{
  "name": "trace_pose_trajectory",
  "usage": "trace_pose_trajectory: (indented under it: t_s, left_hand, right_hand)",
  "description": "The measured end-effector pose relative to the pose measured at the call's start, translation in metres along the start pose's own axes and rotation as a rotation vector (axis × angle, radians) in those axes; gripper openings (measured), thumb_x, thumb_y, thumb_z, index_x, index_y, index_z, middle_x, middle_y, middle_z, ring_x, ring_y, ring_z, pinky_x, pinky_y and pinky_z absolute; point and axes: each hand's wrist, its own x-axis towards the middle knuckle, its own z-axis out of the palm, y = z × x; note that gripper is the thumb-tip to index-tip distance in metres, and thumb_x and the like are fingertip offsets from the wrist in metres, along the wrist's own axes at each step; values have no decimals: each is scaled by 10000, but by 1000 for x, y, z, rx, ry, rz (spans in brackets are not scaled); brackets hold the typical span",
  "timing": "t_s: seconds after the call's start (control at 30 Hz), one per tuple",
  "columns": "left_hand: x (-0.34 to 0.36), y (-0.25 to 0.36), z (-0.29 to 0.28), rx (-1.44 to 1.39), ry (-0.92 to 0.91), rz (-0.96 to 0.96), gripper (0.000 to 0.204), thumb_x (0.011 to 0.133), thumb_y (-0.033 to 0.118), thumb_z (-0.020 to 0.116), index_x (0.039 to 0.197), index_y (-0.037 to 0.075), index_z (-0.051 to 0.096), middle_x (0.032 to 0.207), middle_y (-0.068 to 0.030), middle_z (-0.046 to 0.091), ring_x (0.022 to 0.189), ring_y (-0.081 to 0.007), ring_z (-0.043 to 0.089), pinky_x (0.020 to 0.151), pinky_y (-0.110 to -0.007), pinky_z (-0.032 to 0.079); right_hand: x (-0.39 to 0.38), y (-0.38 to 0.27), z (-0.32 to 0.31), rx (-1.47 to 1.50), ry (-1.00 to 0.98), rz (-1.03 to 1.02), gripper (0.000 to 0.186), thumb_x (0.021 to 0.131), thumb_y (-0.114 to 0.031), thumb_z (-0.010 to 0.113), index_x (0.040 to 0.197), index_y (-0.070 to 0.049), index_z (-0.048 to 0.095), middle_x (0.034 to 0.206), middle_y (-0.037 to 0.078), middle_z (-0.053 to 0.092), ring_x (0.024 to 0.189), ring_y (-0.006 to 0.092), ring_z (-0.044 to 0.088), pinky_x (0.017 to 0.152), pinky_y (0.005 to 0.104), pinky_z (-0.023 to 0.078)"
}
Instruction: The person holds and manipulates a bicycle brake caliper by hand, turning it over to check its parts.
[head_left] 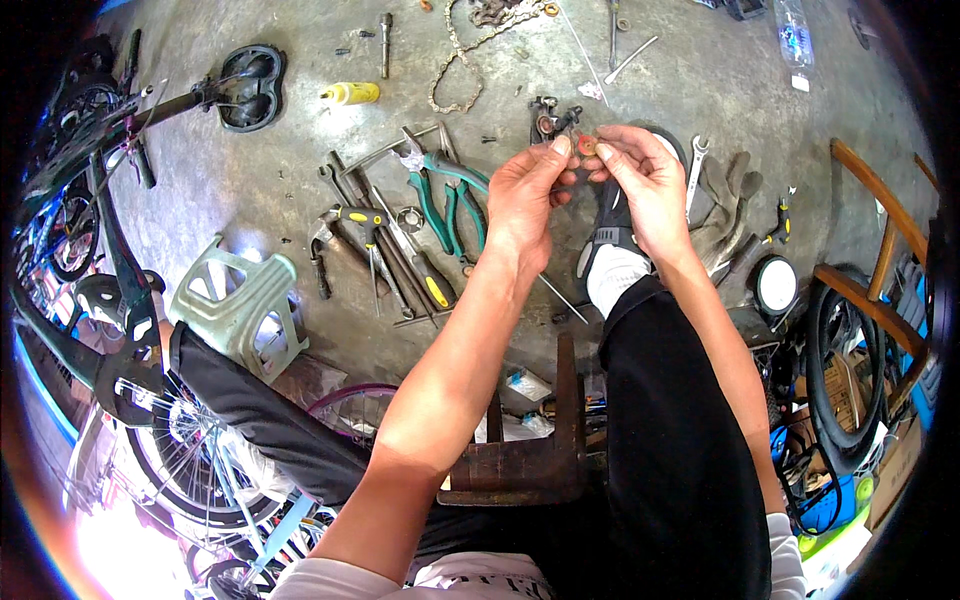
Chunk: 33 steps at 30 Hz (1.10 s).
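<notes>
Both my hands are raised close together over the floor, beside my right shoe (607,225). My right hand (648,178) pinches a small round red and orange piece (587,146) between thumb and fingertips. Almost touching it, my left hand (525,190) has its thumb pressed against curled fingers; what sits in that pinch is too small to make out. Just beyond the left fingertips is a dark metal bicycle part (546,118) with a black knob-like end. I cannot tell whether it lies on the floor or touches the hand.
Left of my hands lie green-handled pliers (430,205), a hammer (330,236) and several other tools. A bicycle chain (457,75) and yellow bottle (350,94) lie farther off. Gloves (722,205) and a wrench (696,165) are right of my shoe. A green stool (235,300) stands left.
</notes>
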Motion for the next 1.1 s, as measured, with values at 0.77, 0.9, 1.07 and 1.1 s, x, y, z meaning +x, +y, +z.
trace_pose_trajectory:
  t_s: [0.77, 0.9, 1.07, 1.1]
  left_hand:
    - [3, -2, 3, 540, 345, 400, 280, 922, 158, 771, 1060, -74, 695, 888, -118, 753, 771, -131, 687, 713, -291, 562]
    - [-11, 7, -12, 429, 299, 282, 236, 956, 167, 745, 1091, -24, 713, 934, -34, 727, 800, -75, 625, 699, -233, 491]
    - [-31, 17, -38, 304, 262, 170, 203, 996, 186, 690, 1107, 16, 704, 1004, -29, 738, 809, -89, 630, 702, -252, 490]
    - [-35, 19, -40, 283, 257, 157, 199, 998, 189, 687, 1101, 20, 704, 1007, -31, 741, 808, -89, 630, 709, -253, 491]
  right_hand:
    - [-2, 2, 2, -77, 41, 17, 226, 1013, -63, 648, 1218, 25, 684, 1107, 126, 753, 954, 172, 723, 811, 289, 583]
    - [2, 4, 1, -27, 41, 8, 271, 1015, -51, 633, 1274, 25, 659, 1168, 150, 734, 990, 204, 725, 822, 301, 588]
    - [4, 8, 1, -1, 73, -27, 265, 1005, -33, 620, 1259, 25, 672, 1163, 136, 716, 997, 211, 714, 846, 328, 590]
    - [4, 9, -1, 14, 80, -50, 260, 1004, -35, 623, 1252, 26, 674, 1156, 133, 716, 991, 209, 712, 847, 330, 590]
